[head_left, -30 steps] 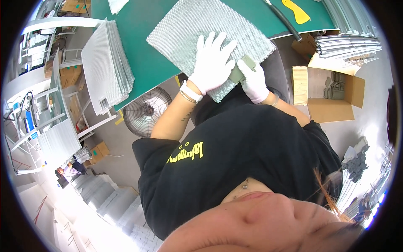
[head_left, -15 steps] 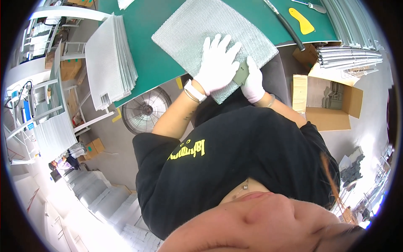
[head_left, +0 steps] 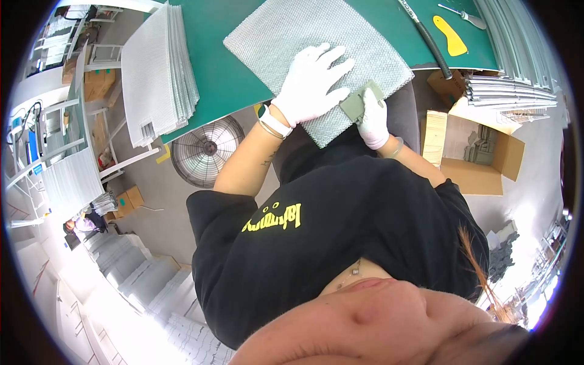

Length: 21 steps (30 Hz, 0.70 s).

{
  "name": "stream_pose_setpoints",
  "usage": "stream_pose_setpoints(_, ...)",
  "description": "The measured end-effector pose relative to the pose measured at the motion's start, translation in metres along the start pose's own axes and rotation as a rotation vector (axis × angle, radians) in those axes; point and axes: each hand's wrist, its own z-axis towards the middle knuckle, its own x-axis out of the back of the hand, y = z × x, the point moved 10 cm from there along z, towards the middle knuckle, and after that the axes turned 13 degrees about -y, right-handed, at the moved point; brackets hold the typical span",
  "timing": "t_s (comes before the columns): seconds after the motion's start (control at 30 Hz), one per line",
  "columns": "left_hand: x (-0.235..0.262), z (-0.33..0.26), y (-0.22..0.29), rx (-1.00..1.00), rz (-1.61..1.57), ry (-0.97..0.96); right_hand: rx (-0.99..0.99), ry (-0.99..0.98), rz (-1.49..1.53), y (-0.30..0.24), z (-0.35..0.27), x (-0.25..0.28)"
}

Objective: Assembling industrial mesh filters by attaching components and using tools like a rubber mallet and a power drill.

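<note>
A grey metal mesh sheet (head_left: 316,42) lies on the green table top (head_left: 225,79), with its near corner hanging over the table's edge. My left hand (head_left: 310,82), in a white glove, presses flat on the sheet with fingers spread. At the sheet's near right edge, my gloved right hand (head_left: 372,120) grips a small grey-green block (head_left: 358,104) and holds it against the mesh.
A stack of similar mesh sheets (head_left: 158,73) sits at the table's left end. A black hose (head_left: 429,42), a yellow scraper (head_left: 450,36) and a screwdriver (head_left: 465,15) lie far right. An open cardboard box (head_left: 480,158) and a floor fan (head_left: 207,149) stand below the table.
The view has shifted a little. Both hands stay on the mesh sheet in nearly the same places, the right one still gripping the block at the sheet's edge.
</note>
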Motion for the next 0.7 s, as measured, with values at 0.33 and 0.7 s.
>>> stream_pose_setpoints(0.33, -0.003, -0.003, 0.0, 0.02, 0.039, 0.014, 0.064, -0.077, -0.259, -0.015, 0.006, -0.003)
stream_pose_setpoints(0.7, -0.003, 0.001, -0.002, 0.008, 0.045, 0.026, 0.136, -0.112, -0.348, -0.039, 0.006, -0.019)
